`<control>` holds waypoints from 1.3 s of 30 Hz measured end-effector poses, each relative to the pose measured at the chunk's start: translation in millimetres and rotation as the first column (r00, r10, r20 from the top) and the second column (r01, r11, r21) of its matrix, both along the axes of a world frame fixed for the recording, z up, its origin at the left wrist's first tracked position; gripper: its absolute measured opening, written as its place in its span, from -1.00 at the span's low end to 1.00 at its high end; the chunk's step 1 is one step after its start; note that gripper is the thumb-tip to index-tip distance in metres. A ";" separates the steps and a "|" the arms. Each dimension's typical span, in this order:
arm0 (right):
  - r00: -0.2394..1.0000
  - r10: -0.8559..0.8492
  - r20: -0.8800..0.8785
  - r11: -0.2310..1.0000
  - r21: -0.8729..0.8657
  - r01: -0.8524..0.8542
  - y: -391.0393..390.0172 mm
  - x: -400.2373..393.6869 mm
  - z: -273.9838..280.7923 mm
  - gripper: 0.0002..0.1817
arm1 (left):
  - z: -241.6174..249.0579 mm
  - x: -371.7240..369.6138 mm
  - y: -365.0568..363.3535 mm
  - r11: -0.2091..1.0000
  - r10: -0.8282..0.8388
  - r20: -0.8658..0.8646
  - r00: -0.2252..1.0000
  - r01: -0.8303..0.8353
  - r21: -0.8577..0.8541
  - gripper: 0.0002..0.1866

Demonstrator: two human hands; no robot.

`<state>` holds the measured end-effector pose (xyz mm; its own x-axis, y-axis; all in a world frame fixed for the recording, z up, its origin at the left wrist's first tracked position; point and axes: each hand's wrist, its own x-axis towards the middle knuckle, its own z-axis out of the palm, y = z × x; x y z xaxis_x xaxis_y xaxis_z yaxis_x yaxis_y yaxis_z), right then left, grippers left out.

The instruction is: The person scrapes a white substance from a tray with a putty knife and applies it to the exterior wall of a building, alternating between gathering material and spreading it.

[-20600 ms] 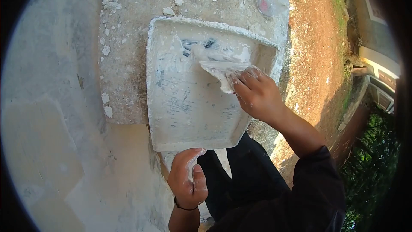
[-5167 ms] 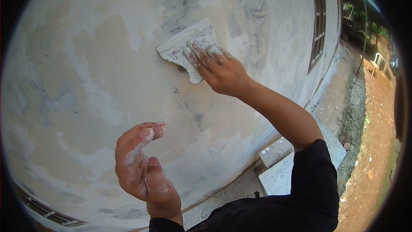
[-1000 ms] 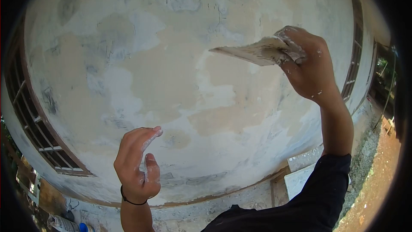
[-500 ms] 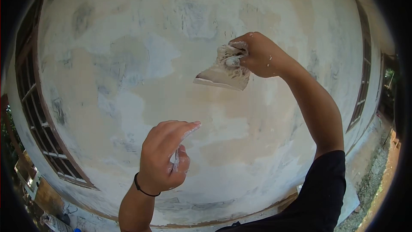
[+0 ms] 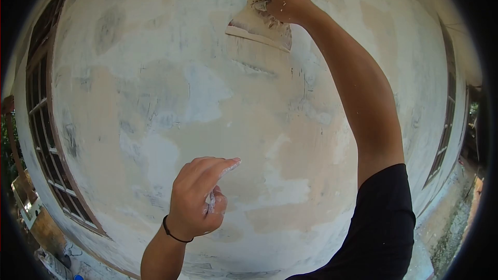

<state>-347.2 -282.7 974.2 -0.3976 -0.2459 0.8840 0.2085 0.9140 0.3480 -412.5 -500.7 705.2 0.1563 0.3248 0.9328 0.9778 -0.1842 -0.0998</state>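
My right hand [image 5: 282,1] grips a wide putty knife [image 5: 259,25] smeared with wet, pale putty. Its long edge lies against the patchy wall [image 5: 207,135], high up, and faint streaks show just below the blade. Some of the handle is hidden behind my fingers. Lower down, my left hand [image 5: 199,192], with a dark band on the wrist, is held in front of the wall. Its fingers are bent forward, apart from the thumb, and coated with white putty. No tool shows in it, though the palm is partly hidden.
A barred window [image 5: 44,119] with a brown frame is on the left, and another window [image 5: 447,109] is at the far right. Near the wall's foot at lower left lie a pale container [image 5: 52,264] and a blue item [image 5: 78,277].
My right hand has moved the putty knife up the wall and slightly left. My left hand stays almost in place, while the view has shifted a little.
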 end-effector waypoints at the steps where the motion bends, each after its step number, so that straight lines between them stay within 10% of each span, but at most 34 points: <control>1: 0.996 -0.026 -0.084 1.000 -0.015 0.025 -2.2 -2.1 3.3 -0.61 | 0.9 -2.5 -0.6 1.000 -0.001 -0.002 1.000 0.001 -0.006 -0.46; 3: 0.982 0.017 -0.189 0.972 0.231 0.027 -7.8 2.3 21.8 -0.75 | 5.6 -8.2 -3.4 1.000 -0.015 -0.025 1.000 0.015 -0.012 -0.46; 10: 0.950 -0.046 -0.310 0.991 0.105 0.082 -47.6 36.4 11.4 -0.76 | 15.3 -36.5 -21.0 0.994 -0.107 -0.030 0.994 0.107 -0.005 -0.45; 12: 0.863 -0.176 -0.473 0.916 0.242 0.319 -35.0 22.6 -9.0 -0.66 | 12.9 -43.7 -22.2 0.990 -0.138 -0.039 0.990 0.136 -0.032 -0.45; 30: 1.000 -0.017 -0.021 0.930 0.368 0.023 -43.6 -21.8 -210.4 -0.81 | -8.5 -76.3 -10.4 0.949 -0.314 -0.011 0.949 0.313 -0.038 -0.43; 34: 0.999 -0.021 -0.025 0.959 0.282 0.027 -65.7 10.8 -203.1 -0.83 | -7.0 -71.0 -10.0 0.942 -0.335 -0.031 0.942 0.334 -0.039 -0.43; 39: 0.993 -0.090 0.074 0.911 -0.397 0.112 -76.4 37.8 -126.3 -0.63 | -3.4 -68.7 -10.9 0.946 -0.325 -0.043 0.945 0.324 -0.023 -0.44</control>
